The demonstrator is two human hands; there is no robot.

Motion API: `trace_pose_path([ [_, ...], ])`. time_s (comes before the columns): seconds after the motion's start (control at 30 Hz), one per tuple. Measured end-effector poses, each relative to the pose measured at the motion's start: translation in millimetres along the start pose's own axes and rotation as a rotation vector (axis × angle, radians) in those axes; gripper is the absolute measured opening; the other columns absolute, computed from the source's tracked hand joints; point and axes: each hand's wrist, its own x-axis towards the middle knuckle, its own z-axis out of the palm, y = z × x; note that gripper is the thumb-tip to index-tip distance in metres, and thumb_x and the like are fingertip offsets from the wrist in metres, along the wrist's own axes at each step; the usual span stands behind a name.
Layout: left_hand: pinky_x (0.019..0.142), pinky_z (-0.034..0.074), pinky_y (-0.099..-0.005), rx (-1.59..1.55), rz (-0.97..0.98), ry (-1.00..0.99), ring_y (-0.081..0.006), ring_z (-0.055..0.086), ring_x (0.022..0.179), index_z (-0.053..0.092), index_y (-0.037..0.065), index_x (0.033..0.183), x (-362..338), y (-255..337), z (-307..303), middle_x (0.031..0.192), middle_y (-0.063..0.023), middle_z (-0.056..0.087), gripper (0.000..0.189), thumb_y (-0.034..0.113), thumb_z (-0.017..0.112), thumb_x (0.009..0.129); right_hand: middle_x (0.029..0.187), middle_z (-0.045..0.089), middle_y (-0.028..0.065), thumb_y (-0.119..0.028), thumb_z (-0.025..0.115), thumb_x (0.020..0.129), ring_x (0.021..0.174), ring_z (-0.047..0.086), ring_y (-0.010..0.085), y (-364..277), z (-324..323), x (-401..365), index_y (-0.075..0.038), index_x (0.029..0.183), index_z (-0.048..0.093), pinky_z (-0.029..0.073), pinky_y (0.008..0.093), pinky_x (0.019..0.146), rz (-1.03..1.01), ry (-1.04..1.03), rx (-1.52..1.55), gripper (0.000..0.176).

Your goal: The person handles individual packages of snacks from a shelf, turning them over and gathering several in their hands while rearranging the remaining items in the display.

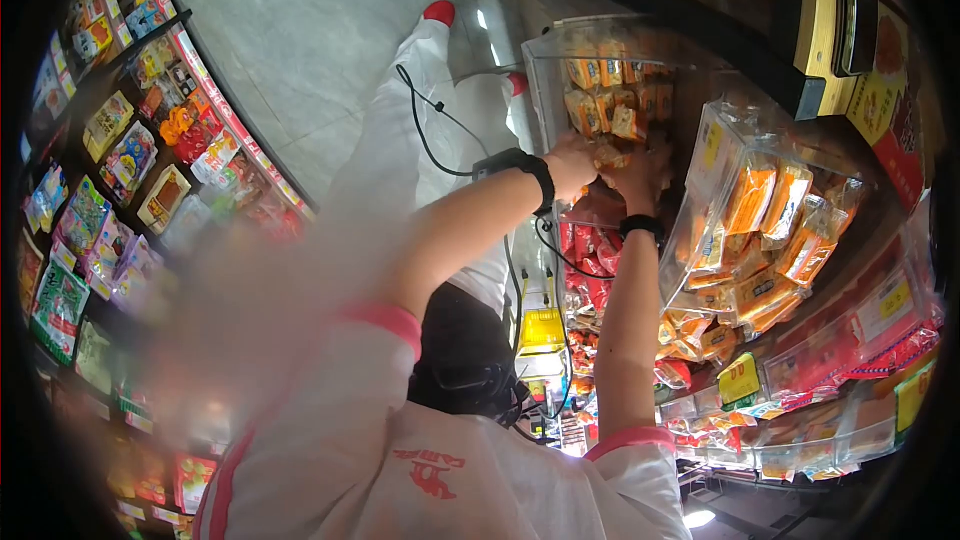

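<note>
Both my arms reach forward into a clear plastic bin [540,70] filled with small orange snack packets [600,90]. My left hand [576,158], with a black wristband and a cable at the wrist, pinches an orange packet [608,155] at the bin's lower edge. My right hand [640,176], also with a black wristband, is curled right beside it and touches the same cluster of packets. Its fingers are turned away, so its grip is hidden. Both sleeves are white with pink cuffs.
A second clear bin [720,140] of larger orange packs [770,230] sits to the right, above red packs [595,250] and price labels [740,380]. A snack shelf [120,170] curves along the left. Grey tiled floor [300,30] lies between. Dark shelving [800,20] overhangs at top right.
</note>
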Motion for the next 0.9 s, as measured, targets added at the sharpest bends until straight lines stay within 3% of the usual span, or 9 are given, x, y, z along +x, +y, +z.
trace_pose_path([
  [0.1,0.091,0.043,-0.0438,0.016,0.059,0.034,-0.0326,0.049,0.113,0.072,0.014,0.104,-9,-1,-24,0.120,-0.0151,0.052,0.051,0.024,0.081,0.055,0.152,0.016,0.0231,-0.038,0.087,0.056,0.141,0.013,0.0420,9,7,4,-0.020,0.144,0.036,0.024,0.0560,0.109,-0.041,0.007,0.016,0.103],
  [0.17,0.091,0.044,-0.0417,-0.084,0.098,-0.001,-0.0334,0.050,0.110,0.071,0.014,0.105,-11,-7,-41,0.116,-0.0145,0.052,0.053,0.025,0.080,0.054,0.140,0.034,0.0244,-0.041,0.085,0.057,0.127,0.037,0.0427,1,1,-3,-0.019,0.140,0.040,0.038,0.0533,0.100,-0.009,0.037,-0.028,0.097],
  [0.23,0.089,0.045,-0.0369,-0.237,0.121,-0.022,-0.0329,0.050,0.108,0.070,0.012,0.103,-12,-12,-63,0.113,-0.0142,0.050,0.050,0.026,0.079,0.055,0.138,0.040,0.0235,-0.040,0.083,0.060,0.124,0.044,0.0409,2,4,-2,-0.019,0.136,0.044,0.042,0.0518,0.097,0.022,0.035,-0.038,0.089],
  [0.33,0.091,0.045,-0.0363,-0.560,0.173,0.122,-0.0321,0.048,0.111,0.070,0.011,0.103,-6,-19,-85,0.111,-0.0149,0.051,0.051,0.029,0.079,0.056,0.137,0.042,0.0194,-0.036,0.080,0.067,0.125,0.042,0.0347,19,26,10,-0.017,0.128,0.051,0.039,0.0481,0.098,0.042,0.039,0.034,0.070],
  [0.47,0.094,0.044,-0.0344,-0.368,0.047,0.040,-0.0323,0.050,0.114,0.067,0.006,0.113,38,-32,-94,0.124,-0.0170,0.049,0.067,0.042,0.078,0.057,0.134,0.047,0.0169,-0.036,0.081,0.064,0.123,0.046,0.0328,30,37,10,-0.015,0.129,0.050,0.041,0.0456,0.098,0.024,-0.017,0.104,0.076],
  [0.5,0.092,0.046,-0.0342,-0.368,-0.001,-0.007,-0.0303,0.054,0.113,0.065,0.004,0.116,43,-33,-97,0.127,-0.0170,0.052,0.074,0.050,0.077,0.059,0.133,0.048,0.0163,-0.036,0.082,0.063,0.123,0.046,0.0323,30,38,9,-0.015,0.130,0.049,0.041,0.0450,0.098,0.022,-0.039,0.113,0.077],
  [0.6,0.090,0.048,-0.0335,-0.663,-0.185,-0.454,-0.0272,0.057,0.112,0.065,0.004,0.118,59,-34,-106,0.124,-0.0159,0.057,0.078,0.053,0.078,0.059,0.130,0.052,0.0144,-0.036,0.083,0.061,0.122,0.049,0.0308,33,39,6,-0.014,0.130,0.049,0.043,0.0431,0.097,0.028,-0.079,0.114,0.081],
  [0.73,0.089,0.049,-0.0331,-0.837,-0.240,-0.439,-0.0257,0.057,0.114,0.061,0.007,0.126,54,-37,-103,0.122,-0.0154,0.060,0.082,0.055,0.078,0.060,0.126,0.057,0.0119,-0.036,0.084,0.058,0.120,0.052,0.0289,31,38,12,-0.013,0.132,0.047,0.045,0.0406,0.097,0.033,-0.091,0.106,0.086],
  [0.9,0.093,0.048,-0.0343,-0.855,-0.198,-0.422,-0.0288,0.051,0.122,0.058,0.013,0.132,56,-39,-90,0.137,-0.0148,0.048,0.084,0.055,0.075,0.061,0.123,0.059,0.0116,-0.036,0.086,0.056,0.117,0.054,0.0276,33,43,18,-0.010,0.130,0.048,0.046,0.0402,0.095,-0.025,-0.051,0.102,0.087],
])
